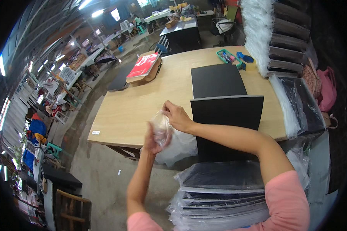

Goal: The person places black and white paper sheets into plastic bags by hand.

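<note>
A crumpled piece of clear plastic (pixel 162 129) is between my two hands, over the near edge of the wooden table (pixel 119 115). My right hand (pixel 177 116) pinches its upper end with bent fingers. Below it, my left hand (pixel 153 139) is curled round the plastic's side, its fingers slightly smeared by motion. More translucent plastic sheeting (pixel 179 150) hangs under my hands, beside the table edge. Right of my hands, a black panel with a pale edge (pixel 227 111) stands tilted at the table's front, partly behind my right forearm. A flat black panel (pixel 216 79) lies behind it.
Plastic-wrapped dark panels (pixel 219 177) are stacked at the near right. More wrapped stacks (pixel 287 38) rise along the right. On the table are a red-covered book (pixel 143 64), a green basket of small items (pixel 228 57) and a tape roll (pixel 248 59). A dark bench (pixel 59 178) stands left.
</note>
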`<action>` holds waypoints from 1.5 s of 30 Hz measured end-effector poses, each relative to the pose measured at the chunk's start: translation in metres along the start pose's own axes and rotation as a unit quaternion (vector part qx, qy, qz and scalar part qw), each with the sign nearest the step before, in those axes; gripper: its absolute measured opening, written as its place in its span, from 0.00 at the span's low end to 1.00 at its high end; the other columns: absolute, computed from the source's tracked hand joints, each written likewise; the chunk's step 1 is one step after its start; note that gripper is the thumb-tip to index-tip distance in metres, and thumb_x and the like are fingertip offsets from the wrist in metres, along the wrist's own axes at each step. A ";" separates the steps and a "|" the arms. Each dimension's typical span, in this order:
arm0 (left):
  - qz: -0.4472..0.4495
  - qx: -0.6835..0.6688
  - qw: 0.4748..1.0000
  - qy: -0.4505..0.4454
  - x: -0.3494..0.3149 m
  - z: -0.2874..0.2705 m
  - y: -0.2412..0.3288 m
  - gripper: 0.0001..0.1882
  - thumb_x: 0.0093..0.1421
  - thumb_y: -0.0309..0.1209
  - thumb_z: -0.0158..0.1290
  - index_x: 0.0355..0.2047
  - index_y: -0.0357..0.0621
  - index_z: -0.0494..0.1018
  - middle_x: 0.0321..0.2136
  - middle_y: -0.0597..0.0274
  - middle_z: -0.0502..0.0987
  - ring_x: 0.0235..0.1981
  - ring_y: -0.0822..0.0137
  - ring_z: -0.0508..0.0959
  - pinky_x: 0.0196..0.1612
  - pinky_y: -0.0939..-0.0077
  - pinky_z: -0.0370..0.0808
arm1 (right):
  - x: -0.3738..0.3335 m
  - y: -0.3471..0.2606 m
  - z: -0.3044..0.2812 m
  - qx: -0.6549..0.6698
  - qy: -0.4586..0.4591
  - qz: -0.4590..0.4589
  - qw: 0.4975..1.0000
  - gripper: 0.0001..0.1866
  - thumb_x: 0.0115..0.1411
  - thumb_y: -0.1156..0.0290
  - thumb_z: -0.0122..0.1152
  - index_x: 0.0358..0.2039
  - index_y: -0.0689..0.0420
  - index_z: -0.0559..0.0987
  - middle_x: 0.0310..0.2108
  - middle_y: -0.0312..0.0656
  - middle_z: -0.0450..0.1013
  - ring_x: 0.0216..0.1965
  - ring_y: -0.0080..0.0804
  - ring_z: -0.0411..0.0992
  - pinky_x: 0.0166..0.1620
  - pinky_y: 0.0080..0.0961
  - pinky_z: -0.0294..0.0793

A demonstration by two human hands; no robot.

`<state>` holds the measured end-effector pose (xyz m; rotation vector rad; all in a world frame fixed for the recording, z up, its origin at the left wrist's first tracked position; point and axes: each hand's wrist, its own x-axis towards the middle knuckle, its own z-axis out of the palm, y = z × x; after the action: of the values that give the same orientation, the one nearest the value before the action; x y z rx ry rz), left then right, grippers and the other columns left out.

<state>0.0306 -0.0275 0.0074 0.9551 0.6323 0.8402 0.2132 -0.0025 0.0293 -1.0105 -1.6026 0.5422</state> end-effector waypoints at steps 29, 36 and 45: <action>0.149 -0.421 0.892 -0.075 -0.039 0.164 -0.002 0.41 0.62 0.58 0.38 0.61 0.35 0.50 0.26 0.58 0.71 0.14 0.74 0.69 0.26 0.80 0.73 | -0.186 -0.044 -0.237 0.526 -0.404 0.131 0.737 0.31 0.56 0.43 0.50 0.24 0.64 0.78 0.21 0.47 0.75 0.23 0.36 0.75 0.48 0.50 0.67; 0.118 -0.046 0.940 -0.317 -0.021 0.094 0.037 0.18 0.54 0.41 0.55 0.22 0.37 0.68 0.17 0.65 0.69 0.16 0.76 0.68 0.19 0.82 0.64 | -0.214 -0.067 -0.261 0.465 -0.069 0.183 0.864 0.16 0.49 0.61 0.62 0.27 0.65 0.78 0.27 0.46 0.74 0.24 0.31 0.71 0.25 0.23 0.67; 0.295 0.734 0.597 0.137 0.027 0.147 -0.002 0.38 0.48 0.19 0.55 0.59 0.63 0.63 0.37 0.56 0.64 0.28 0.58 0.72 0.25 0.68 0.71 | -0.156 -0.030 -0.260 -0.280 0.239 0.014 0.930 0.27 0.45 0.83 0.53 0.49 0.55 0.76 0.34 0.41 0.64 0.19 0.24 0.61 0.22 0.19 0.61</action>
<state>0.1603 -0.0703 0.0686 2.7108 1.3748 0.9588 0.4527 -0.1904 0.0407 -1.4576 -1.3138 -0.1679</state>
